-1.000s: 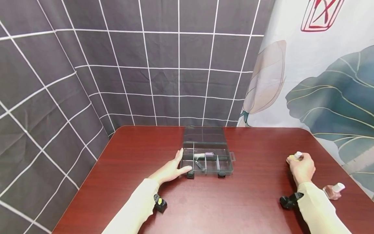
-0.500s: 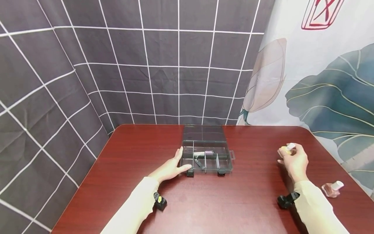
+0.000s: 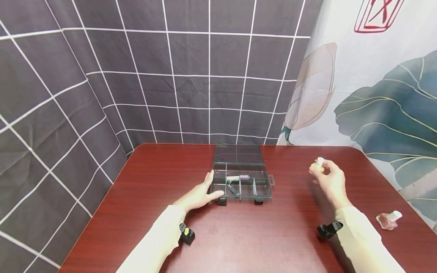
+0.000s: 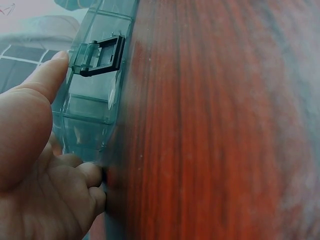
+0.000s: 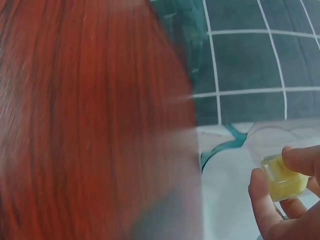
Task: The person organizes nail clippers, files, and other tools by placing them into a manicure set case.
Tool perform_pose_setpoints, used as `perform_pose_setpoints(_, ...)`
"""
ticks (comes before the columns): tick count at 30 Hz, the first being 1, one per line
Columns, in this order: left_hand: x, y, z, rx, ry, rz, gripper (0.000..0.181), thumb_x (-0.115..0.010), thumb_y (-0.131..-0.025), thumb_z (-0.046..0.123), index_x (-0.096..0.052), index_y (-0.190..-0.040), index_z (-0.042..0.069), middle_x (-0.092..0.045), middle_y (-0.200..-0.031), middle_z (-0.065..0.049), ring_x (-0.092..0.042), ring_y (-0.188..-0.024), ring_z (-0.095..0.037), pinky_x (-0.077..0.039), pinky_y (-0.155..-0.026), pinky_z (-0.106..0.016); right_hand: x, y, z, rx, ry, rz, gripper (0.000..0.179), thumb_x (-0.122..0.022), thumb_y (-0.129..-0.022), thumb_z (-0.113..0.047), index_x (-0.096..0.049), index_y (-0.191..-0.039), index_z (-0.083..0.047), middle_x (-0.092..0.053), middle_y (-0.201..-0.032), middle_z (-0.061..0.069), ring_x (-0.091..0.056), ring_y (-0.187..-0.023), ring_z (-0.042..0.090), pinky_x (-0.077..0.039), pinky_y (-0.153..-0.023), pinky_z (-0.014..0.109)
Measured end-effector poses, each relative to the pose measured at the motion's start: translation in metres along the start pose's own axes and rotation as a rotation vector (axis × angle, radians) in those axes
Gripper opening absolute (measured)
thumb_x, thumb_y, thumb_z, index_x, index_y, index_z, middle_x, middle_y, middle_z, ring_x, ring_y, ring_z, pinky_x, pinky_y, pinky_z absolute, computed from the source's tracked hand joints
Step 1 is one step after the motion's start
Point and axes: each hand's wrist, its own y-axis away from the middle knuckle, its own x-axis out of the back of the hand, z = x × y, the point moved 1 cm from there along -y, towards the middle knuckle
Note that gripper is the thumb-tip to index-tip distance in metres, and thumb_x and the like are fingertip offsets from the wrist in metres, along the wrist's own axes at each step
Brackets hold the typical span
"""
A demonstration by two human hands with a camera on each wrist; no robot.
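A clear plastic compartment box (image 3: 247,197) lies on the table with its lid (image 3: 238,154) folded back. My left hand (image 3: 197,196) holds its left front corner, thumb at the front wall beside a black latch (image 4: 102,56), the other fingers at the left side. Inside are a white-and-purple tube (image 3: 238,178) and a small metal tool resembling nail clippers (image 3: 233,190). To the right of the box, my right hand (image 3: 332,184) pinches a yellow nail polish bottle (image 3: 317,167) with a white cap, raised above the table. The right wrist view shows thumb and fingers around its glass body (image 5: 287,184).
A pinkish nail polish bottle (image 3: 387,221) with a white cap rests near the right edge of the red-brown table (image 3: 266,239). A dark gridded curtain (image 3: 191,91) and a floral one (image 3: 362,113) hang behind the table.
My right hand has lifted the yellow nail polish bottle and carried it left toward the box. My left hand stays at the box corner.
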Motion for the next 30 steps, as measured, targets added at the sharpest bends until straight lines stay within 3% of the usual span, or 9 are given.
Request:
perform_pose_setpoints(4, 0.001, 0.001, 0.001, -0.005, 0.002, 0.002, 0.095, -0.055, -0.086, 0.057, -0.004, -0.15, 0.009, -0.006, -0.153, -0.017, -0.017, -0.137, -0.025, -0.019, -0.109, -0.04, -0.007, 0.001, -0.011, 0.055, 0.086, -0.029, 0.036, -0.068, -0.084, -0.007, -0.056, -0.115, 0.008, -0.056, -0.091, 0.019, -0.055, -0.058, -0.001, -0.052, -0.053, 0.022)
perform_pose_setpoints(14, 0.0, 0.001, 0.0, -0.004, 0.008, 0.007, 0.096, -0.055, -0.086, 0.057, -0.004, -0.15, 0.009, -0.006, -0.153, -0.017, -0.018, -0.137, -0.026, -0.02, -0.109, -0.041, -0.03, 0.002, -0.028, 0.131, 0.131, -0.069, 0.031, -0.073, -0.08, -0.009, -0.062, -0.107, 0.004, -0.06, -0.083, 0.019, -0.055, -0.053, 0.006, -0.046, -0.049, 0.017)
perform_pose_setpoints(23, 0.0, 0.001, 0.001, -0.002, 0.0, 0.002, 0.095, -0.056, -0.086, 0.056, -0.004, -0.15, 0.01, -0.006, -0.153, -0.017, -0.018, -0.137, -0.025, -0.02, -0.109, -0.04, -0.054, 0.003, -0.039, 0.294, 0.126, -0.148, 0.028, -0.074, -0.077, -0.004, -0.065, -0.102, 0.002, -0.064, -0.084, 0.018, -0.055, -0.067, 0.013, -0.042, -0.057, 0.014)
perform_pose_setpoints(30, 0.001, 0.001, 0.002, 0.002, 0.001, -0.002, 0.095, -0.055, -0.086, 0.056, -0.003, -0.151, 0.01, -0.006, -0.153, -0.016, -0.019, -0.137, -0.025, -0.02, -0.109, -0.04, -0.071, 0.004, -0.046, 0.332, 0.135, -0.246, 0.029, -0.074, -0.076, -0.002, -0.064, -0.103, 0.002, -0.061, -0.088, 0.016, -0.057, -0.073, 0.023, -0.045, -0.06, 0.019)
